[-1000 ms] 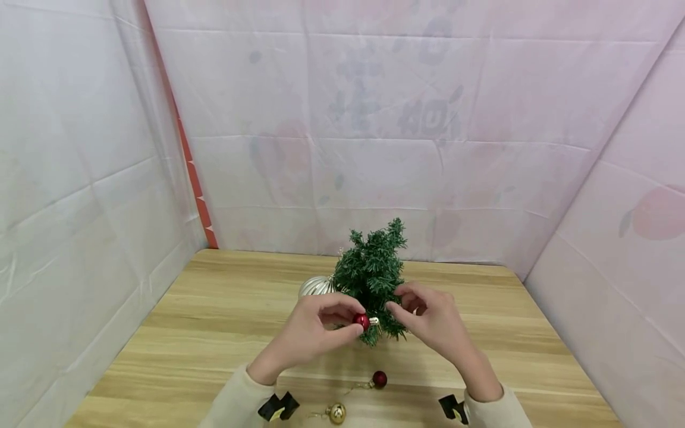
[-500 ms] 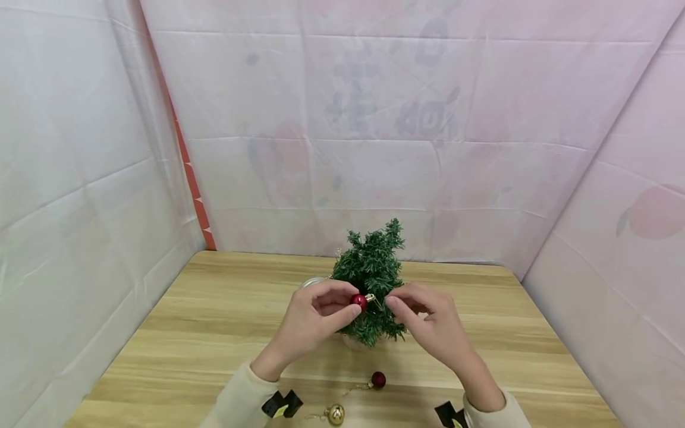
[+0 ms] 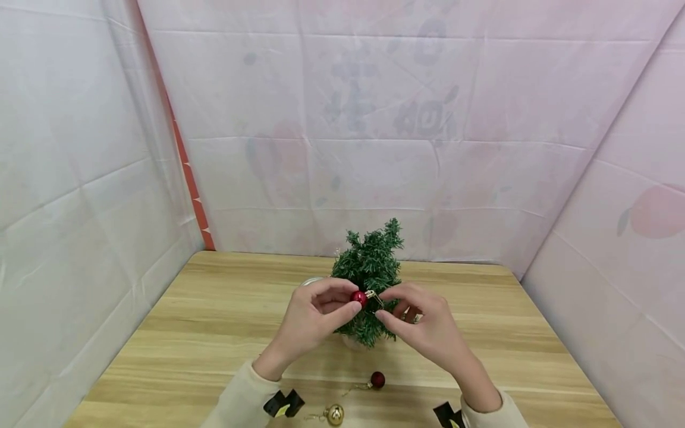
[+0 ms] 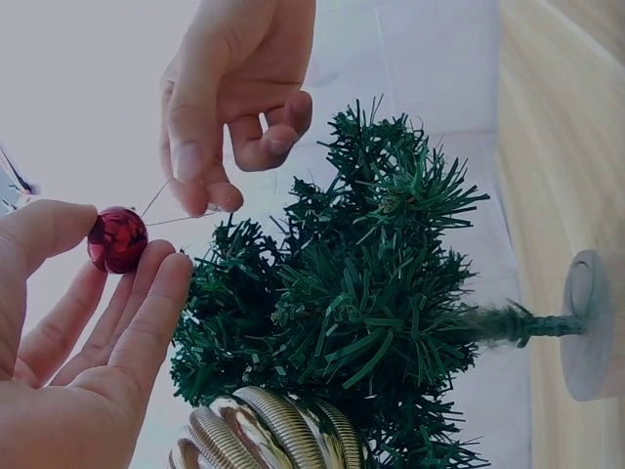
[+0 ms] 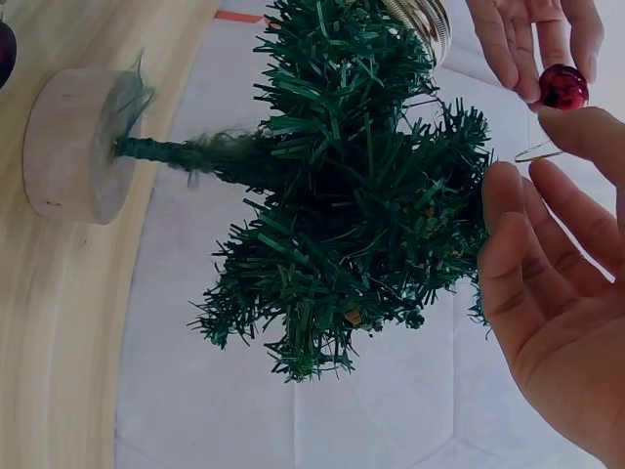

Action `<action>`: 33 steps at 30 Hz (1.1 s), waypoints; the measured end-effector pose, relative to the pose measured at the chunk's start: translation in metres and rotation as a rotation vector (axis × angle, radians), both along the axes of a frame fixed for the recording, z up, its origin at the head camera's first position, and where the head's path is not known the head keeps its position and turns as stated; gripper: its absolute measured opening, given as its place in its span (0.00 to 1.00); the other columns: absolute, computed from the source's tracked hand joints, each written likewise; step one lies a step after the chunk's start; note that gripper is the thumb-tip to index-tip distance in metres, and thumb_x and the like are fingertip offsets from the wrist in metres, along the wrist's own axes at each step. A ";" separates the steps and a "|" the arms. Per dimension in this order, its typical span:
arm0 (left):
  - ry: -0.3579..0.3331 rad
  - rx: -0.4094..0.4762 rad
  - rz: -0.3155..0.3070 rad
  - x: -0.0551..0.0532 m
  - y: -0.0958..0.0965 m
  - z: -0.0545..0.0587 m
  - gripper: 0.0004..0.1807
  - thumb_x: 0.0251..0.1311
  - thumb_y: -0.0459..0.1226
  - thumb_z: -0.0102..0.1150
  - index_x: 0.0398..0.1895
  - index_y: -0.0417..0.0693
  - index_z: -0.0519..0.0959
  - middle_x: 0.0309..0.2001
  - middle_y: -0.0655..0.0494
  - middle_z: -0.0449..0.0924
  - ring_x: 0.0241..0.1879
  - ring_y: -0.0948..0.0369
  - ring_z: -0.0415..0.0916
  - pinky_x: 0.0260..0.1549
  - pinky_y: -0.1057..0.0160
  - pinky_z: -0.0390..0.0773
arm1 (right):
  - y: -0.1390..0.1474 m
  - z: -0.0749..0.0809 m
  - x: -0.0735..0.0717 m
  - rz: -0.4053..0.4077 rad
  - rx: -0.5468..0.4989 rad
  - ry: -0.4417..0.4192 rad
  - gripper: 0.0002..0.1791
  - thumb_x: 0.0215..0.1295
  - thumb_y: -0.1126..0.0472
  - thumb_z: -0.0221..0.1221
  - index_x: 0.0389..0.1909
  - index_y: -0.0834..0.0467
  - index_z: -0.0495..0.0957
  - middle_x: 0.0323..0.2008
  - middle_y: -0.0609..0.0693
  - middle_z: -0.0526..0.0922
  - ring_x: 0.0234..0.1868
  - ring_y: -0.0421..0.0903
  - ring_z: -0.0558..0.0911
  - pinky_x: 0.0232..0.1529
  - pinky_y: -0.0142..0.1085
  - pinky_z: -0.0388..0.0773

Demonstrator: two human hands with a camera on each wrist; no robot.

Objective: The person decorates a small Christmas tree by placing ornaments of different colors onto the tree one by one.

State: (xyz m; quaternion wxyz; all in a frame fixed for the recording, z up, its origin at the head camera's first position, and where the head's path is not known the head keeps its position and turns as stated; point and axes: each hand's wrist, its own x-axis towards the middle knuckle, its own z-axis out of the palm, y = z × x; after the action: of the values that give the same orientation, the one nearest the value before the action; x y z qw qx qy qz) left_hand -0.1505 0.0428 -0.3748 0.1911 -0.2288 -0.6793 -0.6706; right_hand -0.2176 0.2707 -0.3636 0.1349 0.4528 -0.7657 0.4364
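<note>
Beside the tree (image 3: 369,261), red bauble (image 3: 359,298) pinched in left hand (image 3: 313,315). Right hand (image 3: 425,318): thumb and forefinger parted at its loop (image 4: 156,198); contact hard to judge. Step, apparently: spreading the loop; next calls for a steady bauble, loop kept wide. On tabletop (image 3: 241,309): second bauble (image 3: 377,380), gold bauble (image 3: 335,415).

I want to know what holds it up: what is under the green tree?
Its thin green stem meets a round, pale base standing on the wooden table. The base's underside is covered.
</note>
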 end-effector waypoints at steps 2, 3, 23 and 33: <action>0.000 0.006 0.005 0.001 0.000 0.000 0.12 0.62 0.31 0.65 0.48 0.41 0.82 0.43 0.44 0.85 0.42 0.53 0.86 0.43 0.56 0.84 | 0.000 -0.003 -0.002 0.008 -0.002 -0.006 0.14 0.59 0.63 0.70 0.46 0.48 0.83 0.41 0.43 0.85 0.27 0.35 0.80 0.24 0.31 0.78; -0.001 0.007 0.007 0.001 0.000 0.000 0.12 0.62 0.31 0.65 0.48 0.41 0.82 0.43 0.44 0.85 0.42 0.53 0.86 0.43 0.56 0.84 | 0.000 -0.003 -0.003 0.012 -0.002 -0.008 0.13 0.60 0.63 0.69 0.45 0.48 0.83 0.41 0.43 0.85 0.28 0.35 0.80 0.25 0.31 0.79; -0.076 -0.042 -0.021 0.002 -0.004 -0.007 0.14 0.62 0.33 0.66 0.50 0.38 0.81 0.44 0.45 0.85 0.42 0.55 0.85 0.43 0.57 0.84 | 0.000 0.005 -0.004 -0.016 -0.061 0.039 0.10 0.64 0.68 0.65 0.40 0.49 0.83 0.32 0.41 0.84 0.22 0.35 0.78 0.23 0.29 0.77; -0.158 -0.155 -0.025 0.002 -0.001 -0.014 0.16 0.61 0.36 0.68 0.51 0.41 0.81 0.45 0.54 0.84 0.42 0.58 0.84 0.43 0.60 0.84 | -0.001 0.008 -0.005 -0.023 -0.062 0.037 0.07 0.65 0.67 0.64 0.42 0.54 0.84 0.27 0.40 0.82 0.20 0.34 0.77 0.24 0.28 0.76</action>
State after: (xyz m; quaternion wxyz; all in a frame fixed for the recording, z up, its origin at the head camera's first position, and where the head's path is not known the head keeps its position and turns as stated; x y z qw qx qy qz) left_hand -0.1486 0.0417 -0.3886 0.1103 -0.1975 -0.7393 -0.6343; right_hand -0.2223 0.2692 -0.3559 0.1681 0.4476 -0.7545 0.4496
